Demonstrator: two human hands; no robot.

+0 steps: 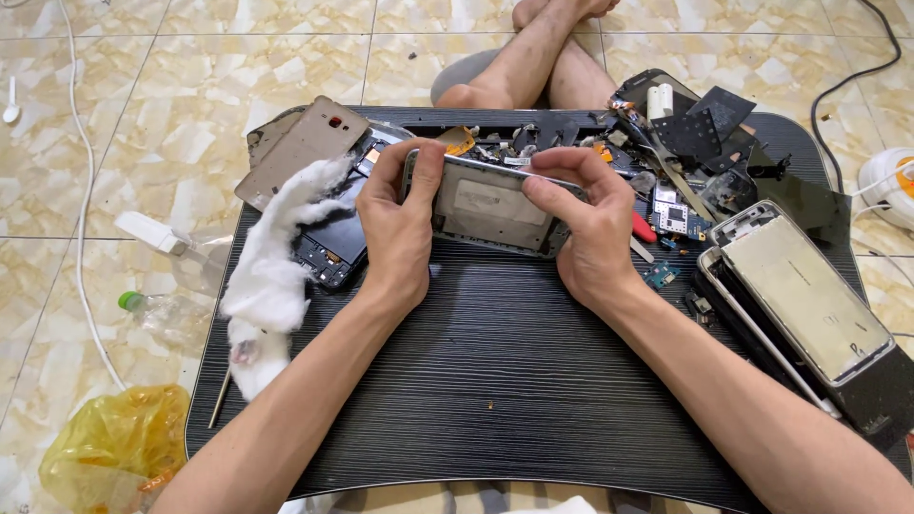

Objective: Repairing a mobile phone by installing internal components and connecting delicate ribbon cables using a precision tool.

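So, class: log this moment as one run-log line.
left hand: holds phone frame | right hand: holds frame, thumb on top edge | cotton wad: left on black table

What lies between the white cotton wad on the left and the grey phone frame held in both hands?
In the head view, a dark opened phone body lies between the white cotton wad and the grey phone frame, partly under the left hand.

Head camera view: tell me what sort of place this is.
Probably a home floor used as a makeshift phone-repair spot. A low black table sits on tiled floor; both hands, left hand and right hand, grip a phone frame beside loose circuit boards.
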